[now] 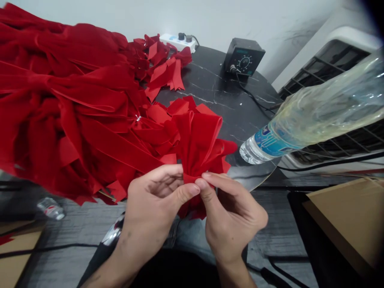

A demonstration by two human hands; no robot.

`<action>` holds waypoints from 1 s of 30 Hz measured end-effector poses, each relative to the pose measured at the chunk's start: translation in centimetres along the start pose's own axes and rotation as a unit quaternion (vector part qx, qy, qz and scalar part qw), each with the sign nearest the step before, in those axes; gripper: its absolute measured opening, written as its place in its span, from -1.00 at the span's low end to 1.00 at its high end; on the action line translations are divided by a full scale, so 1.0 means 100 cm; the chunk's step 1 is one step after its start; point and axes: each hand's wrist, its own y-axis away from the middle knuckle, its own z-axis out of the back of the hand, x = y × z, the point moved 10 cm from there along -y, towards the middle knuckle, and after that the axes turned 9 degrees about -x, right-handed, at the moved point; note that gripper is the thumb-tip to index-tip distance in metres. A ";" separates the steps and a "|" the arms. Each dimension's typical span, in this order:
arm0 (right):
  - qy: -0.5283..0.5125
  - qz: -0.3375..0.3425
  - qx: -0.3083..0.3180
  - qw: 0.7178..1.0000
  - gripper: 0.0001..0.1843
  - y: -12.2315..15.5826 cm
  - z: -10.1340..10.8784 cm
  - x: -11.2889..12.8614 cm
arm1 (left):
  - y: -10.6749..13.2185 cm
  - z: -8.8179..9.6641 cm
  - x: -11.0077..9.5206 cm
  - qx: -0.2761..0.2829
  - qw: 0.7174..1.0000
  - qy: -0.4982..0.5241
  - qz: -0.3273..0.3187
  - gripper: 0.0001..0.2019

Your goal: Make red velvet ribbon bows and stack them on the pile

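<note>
Both hands pinch the gathered middle of a red velvet ribbon bow (200, 144) in front of the table's near edge. My left hand (154, 202) grips it from the left, thumb pressed against the fold. From the right, my right hand (231, 214) squeezes the same fold between thumb and forefinger. The bow's loops fan upward above the fingers, and a bit of ribbon hangs below them. A big heap of similar red bows (69, 104) covers the left half of the dark marble table (219, 92).
A black dial box (243, 57) and a white power strip (177, 41) sit at the table's back. A clear plastic bottle (318, 110) juts in from the right. A white grilled appliance (336, 52) stands right, cardboard (348, 218) below it. A small bottle (50, 208) lies on the floor.
</note>
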 end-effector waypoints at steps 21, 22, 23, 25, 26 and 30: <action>-0.048 -0.154 0.226 0.961 -0.81 -0.017 -0.033 -0.012 | -0.009 -0.021 0.010 0.230 0.959 0.100 0.130 -0.83; -0.061 -0.160 0.228 0.958 -0.80 -0.018 -0.033 -0.011 | -0.008 -0.023 0.009 0.242 0.956 0.107 0.129 -0.85; -0.072 -0.164 0.229 0.957 -0.78 -0.019 -0.034 -0.010 | -0.007 -0.024 0.008 0.251 0.954 0.110 0.126 -0.86; -0.080 -0.170 0.234 0.954 -0.78 -0.021 -0.035 -0.009 | -0.007 -0.023 0.008 0.255 0.954 0.107 0.116 -0.82; -0.081 -0.179 0.242 0.950 -0.80 -0.021 -0.036 -0.010 | -0.008 -0.022 0.009 0.255 0.955 0.103 0.114 -0.79; -0.089 -0.258 0.297 0.915 -0.79 -0.014 -0.044 -0.017 | -0.007 -0.022 0.010 0.268 0.949 0.102 0.128 -0.66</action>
